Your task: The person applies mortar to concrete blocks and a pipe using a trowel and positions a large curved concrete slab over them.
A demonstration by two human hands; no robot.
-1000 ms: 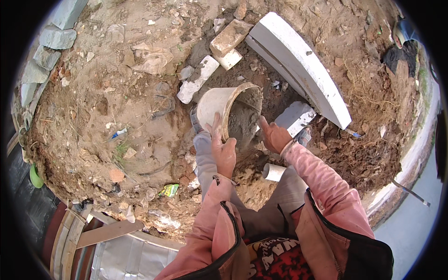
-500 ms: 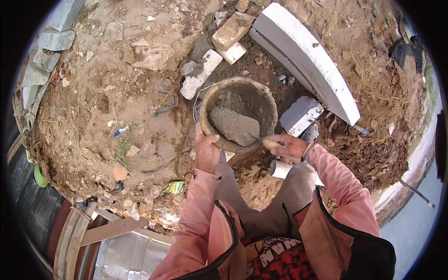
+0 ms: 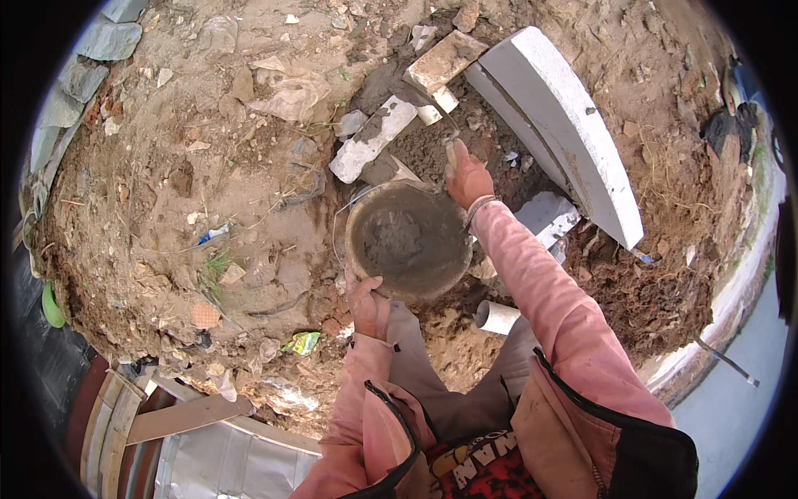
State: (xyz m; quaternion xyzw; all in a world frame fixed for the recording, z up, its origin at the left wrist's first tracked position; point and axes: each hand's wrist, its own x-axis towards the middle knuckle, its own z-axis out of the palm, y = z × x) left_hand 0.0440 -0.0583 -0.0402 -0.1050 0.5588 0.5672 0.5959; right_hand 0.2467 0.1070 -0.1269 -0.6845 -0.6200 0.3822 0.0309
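My left hand (image 3: 368,309) is closed on the near left rim of a round, mortar-caked bucket (image 3: 454,281). Wet grey mortar (image 3: 397,237) lies in the bottom of it. Beyond the far rim, my right hand (image 3: 470,176) is wrapped round the handle of a trowel (image 3: 453,150). Its thin neck points away from me, toward the bricks; the blade is hard to make out against the grey mortar on the ground. A white mortar-smeared block (image 3: 374,139) lies left of the trowel, and a tan brick (image 3: 446,61) lies beyond it.
A long curved white concrete piece (image 3: 573,125) stands at the right, with a pale block (image 3: 544,214) near its lower end. A white pipe piece (image 3: 497,318) lies by my leg. Stones (image 3: 112,41) line the far left; planks (image 3: 187,418) and metal sheeting lie lower left.
My right hand has swung the trowel out of the bucket and away from me, past the far rim. The mortar on the blade no longer shows over the bucket. My left hand stays on the rim.
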